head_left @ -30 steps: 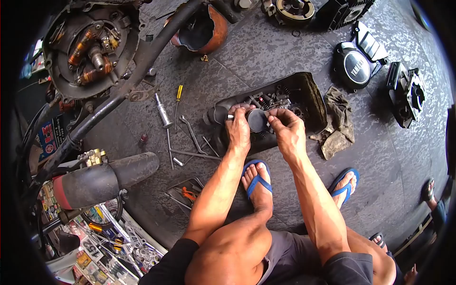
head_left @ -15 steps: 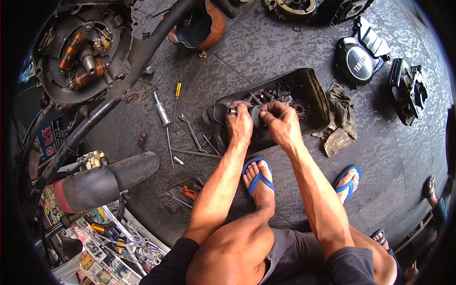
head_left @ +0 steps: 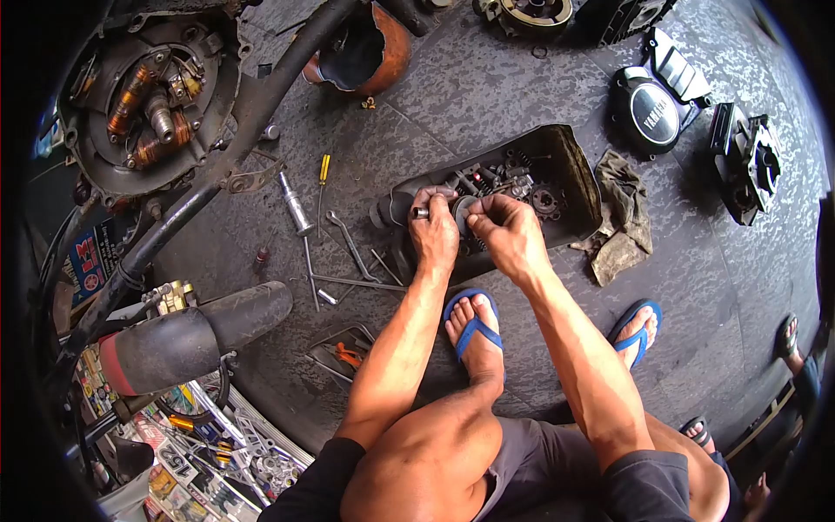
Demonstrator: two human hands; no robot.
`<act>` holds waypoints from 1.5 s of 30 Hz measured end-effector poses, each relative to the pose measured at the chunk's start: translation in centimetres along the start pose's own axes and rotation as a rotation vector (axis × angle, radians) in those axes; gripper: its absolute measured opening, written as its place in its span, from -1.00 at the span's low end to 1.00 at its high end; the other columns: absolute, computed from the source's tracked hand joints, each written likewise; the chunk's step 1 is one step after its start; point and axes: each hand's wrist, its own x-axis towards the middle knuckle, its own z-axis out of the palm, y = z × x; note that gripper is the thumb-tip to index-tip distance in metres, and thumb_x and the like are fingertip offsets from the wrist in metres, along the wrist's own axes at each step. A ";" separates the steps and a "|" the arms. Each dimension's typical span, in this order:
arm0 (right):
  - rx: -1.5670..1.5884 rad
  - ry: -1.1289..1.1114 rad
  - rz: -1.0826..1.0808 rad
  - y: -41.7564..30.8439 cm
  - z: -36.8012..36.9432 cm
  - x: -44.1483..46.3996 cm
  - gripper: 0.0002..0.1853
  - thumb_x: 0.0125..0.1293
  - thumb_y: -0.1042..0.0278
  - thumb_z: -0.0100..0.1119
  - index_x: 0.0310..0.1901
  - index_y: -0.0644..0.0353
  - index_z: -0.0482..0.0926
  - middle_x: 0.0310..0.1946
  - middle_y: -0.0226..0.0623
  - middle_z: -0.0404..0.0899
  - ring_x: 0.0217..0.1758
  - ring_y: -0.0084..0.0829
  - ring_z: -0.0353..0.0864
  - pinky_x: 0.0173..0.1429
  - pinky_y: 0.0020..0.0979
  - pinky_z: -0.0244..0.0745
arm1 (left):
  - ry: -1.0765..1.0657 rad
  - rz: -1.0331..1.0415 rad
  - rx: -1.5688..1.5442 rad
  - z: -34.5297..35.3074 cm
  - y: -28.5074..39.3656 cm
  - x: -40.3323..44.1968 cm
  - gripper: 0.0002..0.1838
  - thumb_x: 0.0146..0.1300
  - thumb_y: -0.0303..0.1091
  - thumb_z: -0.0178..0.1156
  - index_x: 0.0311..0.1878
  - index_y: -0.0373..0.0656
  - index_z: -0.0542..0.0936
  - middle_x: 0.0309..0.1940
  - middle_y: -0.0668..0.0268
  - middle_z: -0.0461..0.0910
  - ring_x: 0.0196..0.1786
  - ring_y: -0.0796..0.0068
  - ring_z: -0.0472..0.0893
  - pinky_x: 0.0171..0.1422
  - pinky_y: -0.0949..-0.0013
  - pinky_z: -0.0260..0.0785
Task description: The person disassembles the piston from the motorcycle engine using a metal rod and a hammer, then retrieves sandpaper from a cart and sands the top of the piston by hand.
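Observation:
A round grey metal part (head_left: 464,211), like a piston, is held between my two hands over a black tray (head_left: 578,183). My left hand (head_left: 434,230) is closed around its left side, and a small shiny cylinder (head_left: 421,212) also shows at those fingers. From the right, my right hand (head_left: 509,230) pinches the round part's edge between thumb and fingers. Under and behind the hands, the tray holds small metal parts, among them a gear (head_left: 545,202). A dirty rag (head_left: 624,217) lies against the tray's right side.
Wrenches (head_left: 350,246), a socket tool (head_left: 296,205) and a yellow screwdriver (head_left: 324,170) lie left of the tray. Black engine covers (head_left: 656,119) and a cylinder part (head_left: 746,165) stand right. An open engine (head_left: 156,113) and frame tube fill the upper left. Another person's foot (head_left: 789,337) shows far right.
The round part has turned between my hands, and its flat face is less visible than a second ago. My right fingers have shifted left over its edge.

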 end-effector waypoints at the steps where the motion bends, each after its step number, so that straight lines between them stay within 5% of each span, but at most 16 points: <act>1: 0.036 -0.002 0.008 0.1 -0.1 0.3 -0.80 0.27 0.39 0.33 -0.15 0.31 0.71 -0.35 -0.24 0.75 -0.25 -0.54 0.67 -0.09 -0.40 0.53 | -0.003 0.000 0.000 0.1 -0.1 0.0 -0.75 0.39 -0.36 -0.08 -0.19 -0.26 0.58 -0.22 0.25 0.64 -0.16 0.43 0.59 0.03 0.34 0.46; 3: 0.024 0.082 0.077 -0.4 -0.3 0.9 -0.79 0.28 0.37 0.32 -0.14 0.31 0.71 -0.36 -0.24 0.75 -0.29 -0.52 0.67 -0.13 -0.38 0.54 | 0.021 0.019 0.040 0.4 -0.3 -0.2 -0.75 0.42 -0.36 -0.08 -0.18 -0.26 0.57 -0.21 0.24 0.64 -0.14 0.42 0.60 0.07 0.33 0.46; 4: 0.050 0.082 0.082 -0.9 0.0 0.6 -0.85 0.30 0.43 0.31 -0.18 0.34 0.67 -0.40 -0.44 0.66 -0.35 -0.63 0.53 -0.24 -0.49 0.43 | 0.018 0.018 0.041 0.3 -0.6 -0.2 -0.75 0.42 -0.36 -0.08 -0.18 -0.26 0.57 -0.21 0.24 0.64 -0.14 0.42 0.60 0.07 0.33 0.46; 13: 0.216 0.153 0.182 0.1 0.1 0.6 -0.88 0.37 0.48 0.26 -0.10 0.26 0.62 -0.36 -0.41 0.63 -0.36 -0.60 0.52 -0.25 -0.53 0.42 | 0.073 0.102 -0.092 1.2 -0.2 -1.6 -0.74 0.50 -0.28 -0.06 -0.06 -0.25 0.55 -0.10 0.21 0.62 0.02 0.39 0.58 0.21 0.32 0.42; 15: 0.539 0.181 0.256 -0.7 -0.4 0.4 -0.89 0.40 0.47 0.24 -0.09 0.25 0.60 -0.32 -0.43 0.61 -0.37 -0.64 0.49 -0.26 -0.59 0.40 | -0.170 0.024 -0.551 0.9 0.5 -2.5 -0.48 0.56 0.06 -0.14 0.13 -0.25 0.53 0.08 0.15 0.61 0.19 0.28 0.56 0.39 0.20 0.32; 18: 0.423 0.207 0.103 0.9 -1.7 1.5 -0.87 0.38 0.45 0.26 -0.09 0.28 0.62 -0.30 -0.41 0.64 -0.33 -0.62 0.52 -0.22 -0.53 0.44 | -0.357 -0.024 -0.773 0.1 3.0 -3.2 -0.21 0.45 0.39 -0.13 0.12 -0.29 0.54 0.25 0.15 0.50 0.33 0.18 0.49 0.53 0.11 0.18; 20: 0.272 0.179 -0.006 1.3 -2.2 1.7 -0.83 0.37 0.42 0.27 -0.10 0.33 0.65 -0.32 -0.36 0.68 -0.26 -0.58 0.58 -0.15 -0.46 0.48 | -0.435 -0.063 -0.606 -0.7 2.1 -3.0 -0.46 0.40 -0.07 0.14 0.26 -0.28 0.42 0.26 0.14 0.46 0.40 0.22 0.42 0.53 0.14 0.20; 23: 0.166 0.112 -0.024 0.1 -2.5 1.2 -0.82 0.38 0.40 0.27 -0.10 0.32 0.65 -0.34 -0.38 0.68 -0.27 -0.57 0.57 -0.15 -0.46 0.47 | -0.453 0.127 -0.180 -0.3 2.1 -3.4 -0.22 0.12 -0.65 0.22 0.45 -0.26 0.22 0.26 0.13 0.44 0.37 0.24 0.43 0.49 0.14 0.27; 24: 0.164 0.111 -0.024 -0.1 -2.6 1.2 -0.82 0.38 0.40 0.27 -0.10 0.32 0.65 -0.34 -0.38 0.68 -0.27 -0.57 0.57 -0.15 -0.46 0.47 | -0.385 0.446 0.371 -0.4 2.6 -3.0 -0.16 0.07 -0.62 0.32 0.46 -0.23 0.24 0.25 0.10 0.44 0.35 0.13 0.45 0.48 0.12 0.28; 29: 0.092 0.048 0.018 -1.7 -2.8 0.7 -0.82 0.37 0.40 0.27 -0.12 0.34 0.67 -0.36 -0.37 0.66 -0.30 -0.59 0.57 -0.17 -0.45 0.48 | -0.312 0.360 0.487 0.5 2.9 -2.2 -0.21 0.02 -0.38 0.52 0.34 -0.18 0.39 0.20 0.03 0.49 0.29 -0.10 0.46 0.43 0.04 0.29; 31: 0.104 0.070 -0.045 0.7 -2.7 2.3 -0.82 0.37 0.40 0.27 -0.14 0.36 0.67 -0.36 -0.35 0.67 -0.29 -0.57 0.57 -0.16 -0.43 0.48 | -0.194 0.420 0.754 1.0 3.1 -2.6 -0.27 0.01 -0.36 0.52 0.27 -0.19 0.42 0.12 0.04 0.55 0.19 -0.11 0.51 0.34 -0.01 0.33; 45: 0.011 0.008 -0.004 0.5 -3.5 1.5 -0.85 0.34 0.44 0.25 -0.16 0.35 0.66 -0.36 -0.30 0.69 -0.27 -0.51 0.61 -0.12 -0.40 0.50 | -0.116 0.557 0.585 1.2 1.2 -2.0 -0.39 -0.03 -0.41 0.54 0.13 -0.17 0.53 0.01 0.13 0.61 0.13 -0.01 0.57 0.28 0.00 0.36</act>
